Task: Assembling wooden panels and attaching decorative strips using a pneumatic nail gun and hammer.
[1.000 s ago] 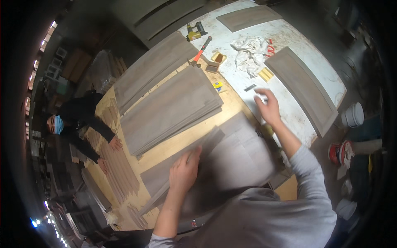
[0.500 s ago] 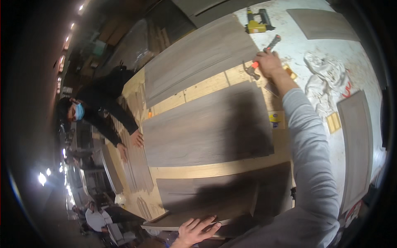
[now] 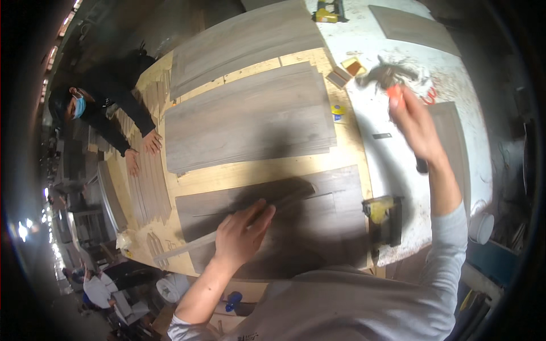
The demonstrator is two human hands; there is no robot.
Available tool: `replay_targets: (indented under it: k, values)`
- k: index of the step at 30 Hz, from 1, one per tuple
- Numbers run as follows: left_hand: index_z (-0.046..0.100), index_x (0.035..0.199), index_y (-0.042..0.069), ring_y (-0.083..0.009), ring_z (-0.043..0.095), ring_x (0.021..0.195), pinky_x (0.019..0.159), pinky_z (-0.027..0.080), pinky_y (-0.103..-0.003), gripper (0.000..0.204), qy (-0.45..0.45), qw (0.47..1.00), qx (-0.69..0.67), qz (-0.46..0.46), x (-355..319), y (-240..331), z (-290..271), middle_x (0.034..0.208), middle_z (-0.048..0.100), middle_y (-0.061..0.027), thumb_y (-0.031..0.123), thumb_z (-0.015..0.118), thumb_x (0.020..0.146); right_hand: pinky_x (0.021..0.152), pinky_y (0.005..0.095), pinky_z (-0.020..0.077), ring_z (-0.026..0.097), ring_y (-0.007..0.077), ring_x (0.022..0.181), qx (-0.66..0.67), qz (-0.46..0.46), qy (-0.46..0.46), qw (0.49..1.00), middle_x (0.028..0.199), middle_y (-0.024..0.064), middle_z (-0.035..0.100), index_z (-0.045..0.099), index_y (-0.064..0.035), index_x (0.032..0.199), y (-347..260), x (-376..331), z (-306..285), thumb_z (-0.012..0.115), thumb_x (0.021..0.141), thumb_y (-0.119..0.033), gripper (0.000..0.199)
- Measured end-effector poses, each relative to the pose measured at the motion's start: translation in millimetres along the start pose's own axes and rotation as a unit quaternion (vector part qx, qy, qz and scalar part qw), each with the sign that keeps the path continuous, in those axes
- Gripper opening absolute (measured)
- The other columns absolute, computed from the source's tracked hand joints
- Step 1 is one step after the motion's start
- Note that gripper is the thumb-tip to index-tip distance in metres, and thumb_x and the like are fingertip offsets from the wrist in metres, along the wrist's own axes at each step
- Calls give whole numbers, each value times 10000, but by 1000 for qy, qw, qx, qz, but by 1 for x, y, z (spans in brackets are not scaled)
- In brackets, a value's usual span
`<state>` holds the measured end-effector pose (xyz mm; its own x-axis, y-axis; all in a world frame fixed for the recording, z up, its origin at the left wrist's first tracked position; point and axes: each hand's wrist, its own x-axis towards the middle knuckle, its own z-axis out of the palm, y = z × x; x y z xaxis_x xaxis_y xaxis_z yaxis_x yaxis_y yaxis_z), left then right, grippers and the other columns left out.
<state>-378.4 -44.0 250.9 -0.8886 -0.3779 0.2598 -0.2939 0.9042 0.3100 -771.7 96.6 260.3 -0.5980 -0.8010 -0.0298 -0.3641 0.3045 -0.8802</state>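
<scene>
My right hand is raised over the white tabletop at the right, closed around a claw hammer with a red-orange neck. The hammer's head is smeared by motion, and the dark butt of its handle shows below my hand. Over the nearest grey wood-grain panel, my left hand has its fingers bent over a long grey wood piece with a pale narrow edge. Part of that piece is hidden by the hand and by deep shadow.
Grey panels lie stacked mid-table. Yellow nail guns sit at the near right and far edge. A small yellow box lies by the white tabletop. Across the table, a masked person rests both hands on wood strips.
My right hand has lifted the hammer off the table and swung it nearer and to the right. My left hand has moved inward over the near panel. The view has shifted.
</scene>
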Motion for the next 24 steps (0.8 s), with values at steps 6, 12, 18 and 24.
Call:
replay_targets:
  k: [6,12,18,24]
  values:
    - [699,1277,180,-251,709,850,667,565,-372,413,39,996,4,84,-27,-3,19,1162,706,-81,95,703,873,656,517,514,651,448,727,-191,-124,-112,967,753,200,662,600,-81,1167,-102,-130,34,492,1068,-317,278]
    - [684,1254,118,-251,692,861,706,561,-362,371,82,990,30,113,-29,4,18,1088,697,-57,97,688,884,584,517,502,644,413,670,-313,-156,-59,935,729,181,659,574,-89,1074,-146,-167,72,455,1075,-369,304]
    - [703,1231,131,-211,701,839,715,574,-355,387,94,989,11,112,-30,7,14,1091,698,-47,69,696,849,570,524,495,642,433,657,-316,-132,24,939,719,196,657,550,-57,1042,-140,-179,102,449,1081,-363,325]
    - [704,1231,115,-218,696,814,713,574,-351,370,72,992,12,104,-33,10,16,1090,701,-57,76,702,863,533,552,490,636,459,606,-334,-113,-21,936,667,200,655,498,-64,1075,-128,-174,93,427,1089,-355,299]
